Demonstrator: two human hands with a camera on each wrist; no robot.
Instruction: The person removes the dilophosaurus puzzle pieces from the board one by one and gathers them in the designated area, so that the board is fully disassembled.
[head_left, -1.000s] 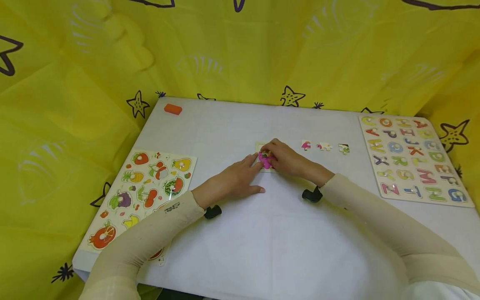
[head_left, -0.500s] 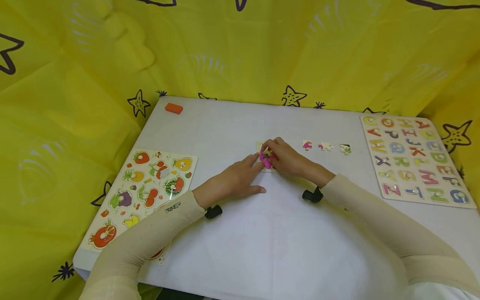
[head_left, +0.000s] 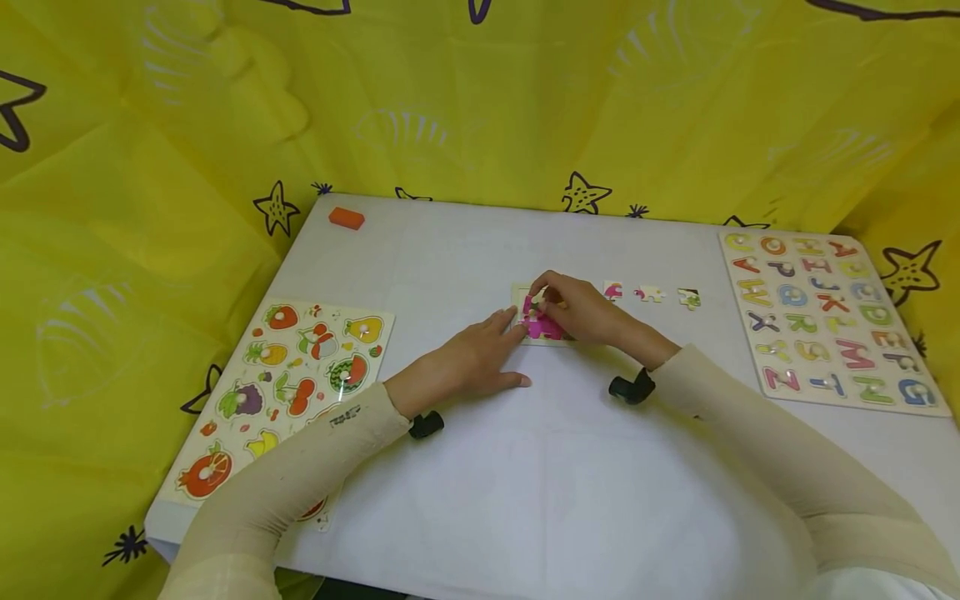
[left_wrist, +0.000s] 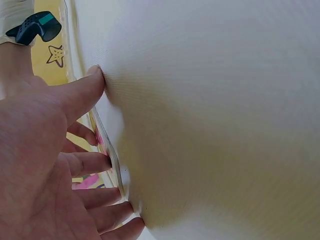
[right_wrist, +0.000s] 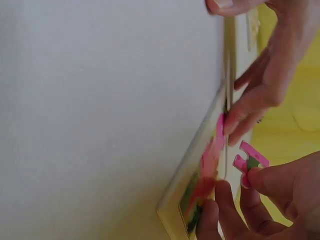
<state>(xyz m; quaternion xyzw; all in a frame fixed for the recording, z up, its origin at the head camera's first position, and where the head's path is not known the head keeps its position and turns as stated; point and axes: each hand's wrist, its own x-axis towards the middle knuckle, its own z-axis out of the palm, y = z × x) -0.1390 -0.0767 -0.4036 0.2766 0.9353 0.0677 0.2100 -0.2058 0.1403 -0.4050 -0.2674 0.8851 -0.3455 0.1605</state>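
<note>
Between the thumb and fingers of my right hand (head_left: 581, 312) is a pink jigsaw piece (right_wrist: 248, 159) with a green patch, lifted and tilted over the small puzzle board (right_wrist: 175, 192). Pink puzzle picture (head_left: 546, 329) shows in the board's lower part; my right hand covers much of the rest. My left hand (head_left: 480, 354) lies with fingers extended, fingertips at the board's left side and thumb spread apart. In the left wrist view, the left fingers (left_wrist: 100, 197) reach along the board's edge.
Loose jigsaw pieces (head_left: 649, 293) lie in a row right of the puzzle board. A fruit peg board (head_left: 303, 367) is at the left, partly under the left sleeve, and an alphabet board (head_left: 832, 325) at the right. An orange block (head_left: 347, 218) sits near the back left corner.
My right hand has shifted slightly right and raised the pink jigsaw piece off the board, uncovering more of the pink picture. The left hand has stayed in place.
</note>
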